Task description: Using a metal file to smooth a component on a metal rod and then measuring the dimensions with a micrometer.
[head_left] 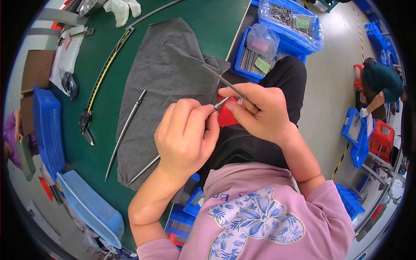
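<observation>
My left hand (pixel 184 130) is closed round a slim metal rod (pixel 145 169). The rod's lower part slants out below the hand over the grey cloth (pixel 162 60), and its stepped tip shows beyond my fingertips. Close by on the right, my right hand (pixel 262 108) grips a thin, flat grey strip (pixel 223 81) that looks like a file. Its free end points up and left, and my right thumb and fingers are at the rod's tip. A second metal rod (pixel 125 134), stepped near its upper end, lies partly on the cloth and partly on the green table (pixel 99 149).
A long caliper (pixel 86 117) lies left of the cloth. White gloves (pixel 122 11) rest at the far edge. Blue baskets (pixel 47 130) line the left side. Blue bins (pixel 299 43) with metal parts stand beyond the table's right edge. Another person (pixel 381 82) sits far right.
</observation>
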`<action>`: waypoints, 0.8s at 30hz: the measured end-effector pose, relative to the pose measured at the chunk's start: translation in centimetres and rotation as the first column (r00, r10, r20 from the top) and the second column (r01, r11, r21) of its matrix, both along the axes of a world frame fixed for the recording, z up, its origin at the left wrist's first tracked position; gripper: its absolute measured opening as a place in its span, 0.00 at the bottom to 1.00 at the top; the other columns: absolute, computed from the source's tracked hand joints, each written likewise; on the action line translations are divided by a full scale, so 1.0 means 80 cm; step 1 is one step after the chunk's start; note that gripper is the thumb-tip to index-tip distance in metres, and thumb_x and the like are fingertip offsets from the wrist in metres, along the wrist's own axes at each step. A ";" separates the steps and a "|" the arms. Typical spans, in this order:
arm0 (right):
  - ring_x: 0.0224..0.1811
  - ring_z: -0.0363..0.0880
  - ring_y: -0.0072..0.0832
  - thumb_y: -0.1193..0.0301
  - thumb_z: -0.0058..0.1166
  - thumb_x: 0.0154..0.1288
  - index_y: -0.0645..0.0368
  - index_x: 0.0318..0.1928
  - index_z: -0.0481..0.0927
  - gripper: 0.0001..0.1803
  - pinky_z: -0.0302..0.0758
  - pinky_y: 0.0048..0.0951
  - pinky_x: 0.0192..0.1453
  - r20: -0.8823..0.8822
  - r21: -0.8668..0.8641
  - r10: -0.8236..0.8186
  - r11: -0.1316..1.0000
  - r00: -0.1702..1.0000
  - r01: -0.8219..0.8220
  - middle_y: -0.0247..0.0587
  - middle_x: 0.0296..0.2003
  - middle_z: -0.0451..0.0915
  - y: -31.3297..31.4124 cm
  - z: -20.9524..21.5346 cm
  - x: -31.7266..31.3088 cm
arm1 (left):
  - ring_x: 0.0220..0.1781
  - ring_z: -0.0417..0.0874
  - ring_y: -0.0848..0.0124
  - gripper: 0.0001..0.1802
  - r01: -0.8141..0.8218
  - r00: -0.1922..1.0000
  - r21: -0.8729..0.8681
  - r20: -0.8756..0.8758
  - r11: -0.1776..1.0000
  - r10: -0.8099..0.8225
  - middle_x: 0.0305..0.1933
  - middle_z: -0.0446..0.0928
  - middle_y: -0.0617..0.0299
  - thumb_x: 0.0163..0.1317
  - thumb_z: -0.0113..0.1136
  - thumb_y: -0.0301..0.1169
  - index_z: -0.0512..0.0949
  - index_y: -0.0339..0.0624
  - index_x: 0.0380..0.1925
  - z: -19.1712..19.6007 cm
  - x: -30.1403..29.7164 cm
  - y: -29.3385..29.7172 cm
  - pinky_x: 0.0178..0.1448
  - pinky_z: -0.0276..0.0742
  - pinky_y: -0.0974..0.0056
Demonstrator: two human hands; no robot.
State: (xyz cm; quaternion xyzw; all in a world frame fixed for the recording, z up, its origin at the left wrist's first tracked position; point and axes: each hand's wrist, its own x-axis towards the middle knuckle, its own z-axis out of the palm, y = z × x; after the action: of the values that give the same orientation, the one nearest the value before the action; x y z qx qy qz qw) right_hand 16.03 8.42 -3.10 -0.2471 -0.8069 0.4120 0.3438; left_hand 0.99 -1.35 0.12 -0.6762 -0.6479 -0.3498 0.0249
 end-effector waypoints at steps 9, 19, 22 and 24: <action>0.13 0.73 0.24 0.78 0.61 0.56 0.62 0.36 0.80 0.07 0.65 0.22 0.18 -0.037 -0.062 -0.070 0.996 0.997 0.067 0.38 0.15 0.74 0.005 0.004 0.003 | 0.24 0.75 0.66 0.11 0.024 1.000 0.012 -0.004 1.000 -0.024 0.28 0.72 0.58 0.43 0.66 0.17 0.77 0.36 0.28 0.000 -0.002 0.001 0.26 0.70 0.66; 0.19 0.77 0.25 0.77 0.51 0.64 0.65 0.35 0.77 0.04 0.70 0.25 0.23 -0.076 -0.280 -0.083 0.958 0.994 0.059 0.40 0.20 0.78 -0.022 0.010 0.011 | 0.26 0.73 0.64 0.10 -0.050 0.999 0.018 -0.010 0.999 0.050 0.27 0.71 0.61 0.42 0.67 0.20 0.78 0.40 0.26 0.001 -0.005 0.003 0.26 0.69 0.63; 0.26 0.80 0.40 0.75 0.44 0.67 0.65 0.34 0.74 0.07 0.74 0.32 0.30 -0.033 -0.398 -0.028 0.917 0.999 0.012 0.42 0.23 0.79 -0.043 0.005 0.010 | 0.26 0.72 0.64 0.09 -0.054 0.996 -0.001 0.073 0.999 0.054 0.26 0.71 0.61 0.42 0.66 0.20 0.78 0.40 0.26 -0.003 -0.005 0.005 0.27 0.68 0.63; 0.24 0.80 0.39 0.75 0.45 0.65 0.64 0.34 0.75 0.06 0.73 0.32 0.28 -0.021 -0.418 -0.007 0.909 1.000 -0.003 0.43 0.22 0.79 -0.049 0.002 0.004 | 0.26 0.72 0.64 0.09 -0.056 0.990 -0.031 0.125 0.998 0.060 0.26 0.71 0.61 0.43 0.66 0.20 0.78 0.40 0.26 -0.003 -0.004 0.004 0.27 0.68 0.62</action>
State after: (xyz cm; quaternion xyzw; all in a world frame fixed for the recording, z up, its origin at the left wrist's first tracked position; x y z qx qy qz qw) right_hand 16.31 4.51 -2.93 -0.3112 -0.6961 0.5772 0.2922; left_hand 0.65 -1.05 -0.11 -0.6340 -0.6722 -0.3821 -0.0150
